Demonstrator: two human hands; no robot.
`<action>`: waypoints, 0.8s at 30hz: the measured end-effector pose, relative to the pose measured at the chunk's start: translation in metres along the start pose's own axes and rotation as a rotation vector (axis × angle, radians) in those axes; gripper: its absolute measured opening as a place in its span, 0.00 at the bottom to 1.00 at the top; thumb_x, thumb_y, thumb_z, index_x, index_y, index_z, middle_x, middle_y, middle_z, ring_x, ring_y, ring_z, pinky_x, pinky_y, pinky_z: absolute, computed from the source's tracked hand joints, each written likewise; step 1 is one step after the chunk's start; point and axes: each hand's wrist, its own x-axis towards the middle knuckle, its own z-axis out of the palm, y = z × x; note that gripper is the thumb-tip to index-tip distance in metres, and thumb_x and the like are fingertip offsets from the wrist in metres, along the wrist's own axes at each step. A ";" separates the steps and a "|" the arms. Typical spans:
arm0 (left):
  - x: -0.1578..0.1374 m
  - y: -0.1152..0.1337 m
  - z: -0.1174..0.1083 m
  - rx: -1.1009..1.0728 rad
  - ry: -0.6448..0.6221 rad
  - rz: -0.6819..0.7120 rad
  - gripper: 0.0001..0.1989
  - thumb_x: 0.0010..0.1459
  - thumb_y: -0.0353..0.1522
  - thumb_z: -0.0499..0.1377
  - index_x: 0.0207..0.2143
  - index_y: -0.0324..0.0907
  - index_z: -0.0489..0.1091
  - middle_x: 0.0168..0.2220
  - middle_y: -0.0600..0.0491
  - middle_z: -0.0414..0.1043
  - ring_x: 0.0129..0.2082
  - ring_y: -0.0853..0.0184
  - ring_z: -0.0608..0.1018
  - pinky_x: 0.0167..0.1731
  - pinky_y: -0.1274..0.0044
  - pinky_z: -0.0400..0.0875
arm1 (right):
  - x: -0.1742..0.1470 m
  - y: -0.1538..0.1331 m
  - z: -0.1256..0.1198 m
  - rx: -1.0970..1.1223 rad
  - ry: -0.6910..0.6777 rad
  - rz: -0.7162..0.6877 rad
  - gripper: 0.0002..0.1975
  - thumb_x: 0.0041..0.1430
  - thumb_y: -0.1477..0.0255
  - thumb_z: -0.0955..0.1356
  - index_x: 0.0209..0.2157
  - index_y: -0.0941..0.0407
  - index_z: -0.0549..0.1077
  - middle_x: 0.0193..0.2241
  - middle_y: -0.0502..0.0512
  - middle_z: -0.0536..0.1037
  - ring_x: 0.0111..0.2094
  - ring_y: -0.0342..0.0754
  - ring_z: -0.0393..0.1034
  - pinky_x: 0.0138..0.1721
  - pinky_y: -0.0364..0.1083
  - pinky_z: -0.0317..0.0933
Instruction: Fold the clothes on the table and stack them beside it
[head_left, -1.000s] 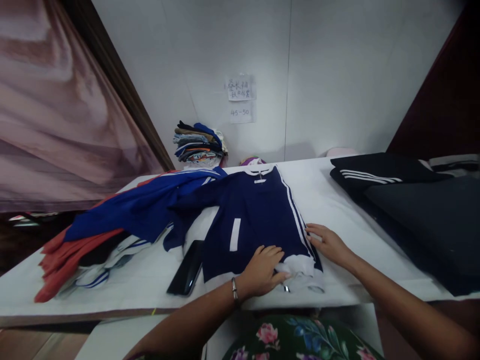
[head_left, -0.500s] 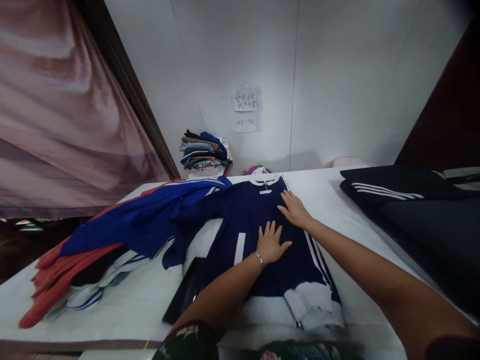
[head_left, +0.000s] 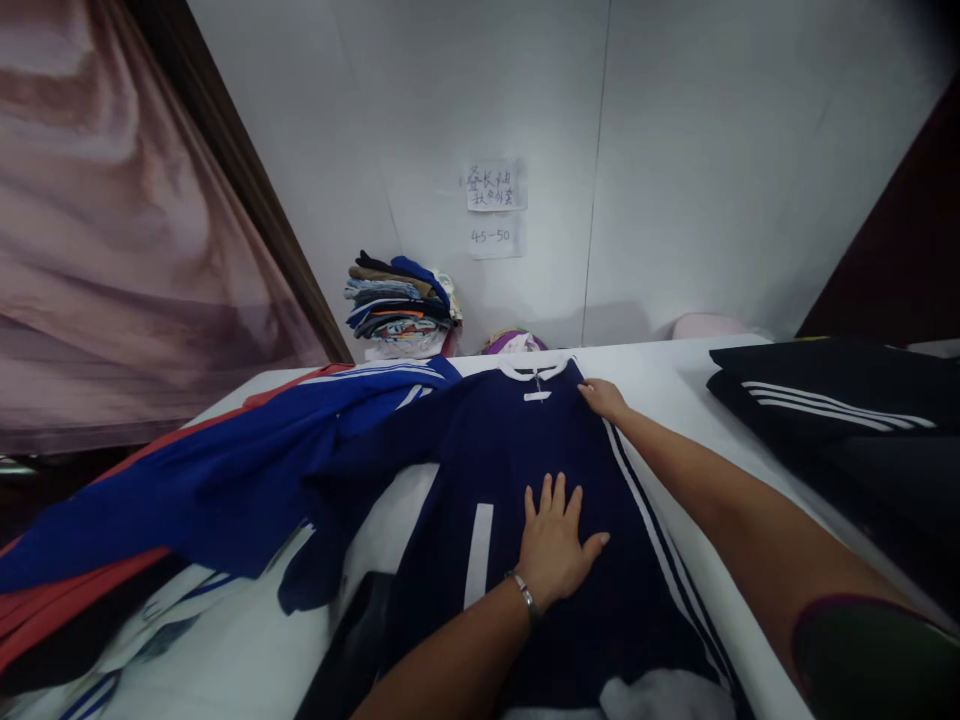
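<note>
A navy jacket [head_left: 495,440] with a white-edged collar, white sleeve stripes and a small pull at the neck lies spread on the white table [head_left: 255,640]. My left hand [head_left: 559,545], with a bracelet at the wrist, rests flat on its front, fingers spread. At the shoulder on the right side, my right hand [head_left: 602,398] has its fingers closed on the cloth edge. The striped sleeve on that side runs down along the body. The other sleeve stretches left over a blue striped garment [head_left: 217,470]. Light grey cloth shows at the hem.
Red clothing [head_left: 90,600] lies beneath the blue garment at left. Dark folded clothing with white stripes [head_left: 832,400] sits on the right. Behind the table edge is a stack of folded clothes [head_left: 405,300]. Handwritten paper notes [head_left: 495,205] hang on the wall, and a pink curtain [head_left: 135,200] hangs left.
My right hand has gone from lying open on the chest to gripping the shoulder edge. My left hand stays flat on the front. The view has moved closer to the table.
</note>
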 end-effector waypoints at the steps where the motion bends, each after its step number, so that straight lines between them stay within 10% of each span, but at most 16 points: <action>1: 0.000 0.000 -0.001 -0.011 -0.004 0.001 0.40 0.59 0.56 0.43 0.65 0.42 0.53 0.69 0.44 0.41 0.68 0.51 0.42 0.64 0.52 0.37 | 0.011 0.002 -0.002 -0.002 0.018 0.052 0.24 0.65 0.64 0.58 0.55 0.61 0.69 0.55 0.66 0.71 0.56 0.56 0.65 0.54 0.49 0.57; 17: -0.001 0.000 0.000 -0.048 -0.017 -0.008 0.38 0.59 0.55 0.43 0.66 0.46 0.50 0.69 0.48 0.38 0.68 0.52 0.41 0.64 0.51 0.37 | 0.057 0.016 0.025 0.039 0.040 0.196 0.24 0.61 0.68 0.63 0.56 0.63 0.67 0.50 0.69 0.74 0.52 0.59 0.68 0.50 0.51 0.61; 24: 0.001 -0.001 0.003 -0.053 -0.005 -0.009 0.38 0.59 0.55 0.44 0.66 0.45 0.51 0.69 0.47 0.40 0.68 0.49 0.42 0.63 0.50 0.37 | 0.007 0.028 0.016 0.054 0.070 -0.037 0.31 0.63 0.62 0.61 0.63 0.61 0.56 0.64 0.63 0.57 0.66 0.54 0.46 0.64 0.52 0.45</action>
